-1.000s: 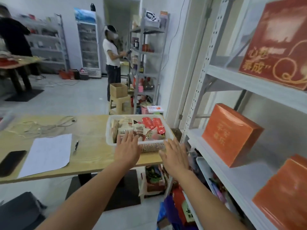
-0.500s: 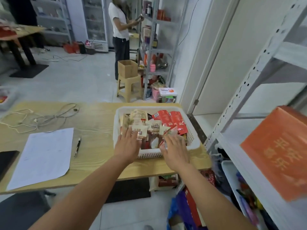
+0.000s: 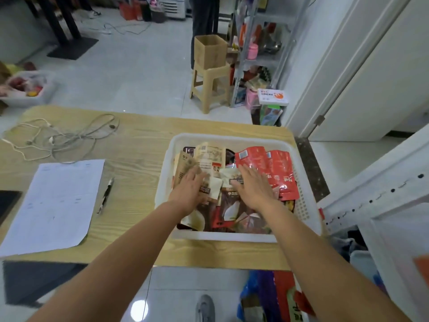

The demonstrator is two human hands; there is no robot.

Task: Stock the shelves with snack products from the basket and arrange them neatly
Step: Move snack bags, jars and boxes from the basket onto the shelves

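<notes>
**Both hands laid flat on the packets in the basket**

Head view: a white perforated plastic basket is set at the right end of a light wooden bench. It is filled with loose snack packets, red foil ones at the right and beige paper ones at the left. The left hand and the right hand are laid on the packets, side by side. Each grip is apart, with the fingers straight and nothing clasped. A white paper sheet and a black pen are seen left of the basket.

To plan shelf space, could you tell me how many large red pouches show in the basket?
2: the left pouch by the right hand, the right pouch nearer the basket rim, overlapping. More may lie hidden.
</notes>
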